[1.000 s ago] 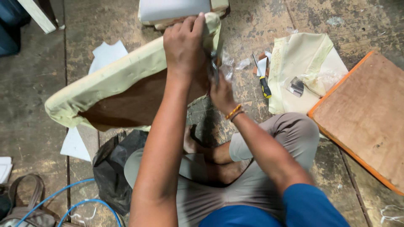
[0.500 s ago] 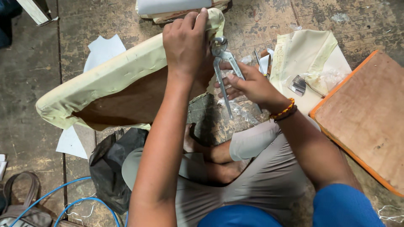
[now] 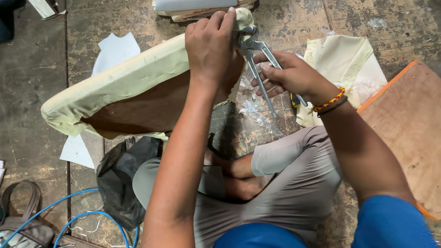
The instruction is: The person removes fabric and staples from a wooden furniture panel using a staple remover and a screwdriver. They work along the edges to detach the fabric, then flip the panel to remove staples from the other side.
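Now the left hand clamps the cushion corner at top centre while the right hand, closed round pliers, bites the cloth edge, wanting a firm pull.

The seat cushion stands on edge on the floor ahead of the person's crossed legs, with paper sheets beneath and behind it. The left hand lies over its right end, and just right of that the right hand holds pincers whose head meets the cushion's corner. Farther right lies folded fabric, then a wooden board; a plastic bag and a hose lie lower left.
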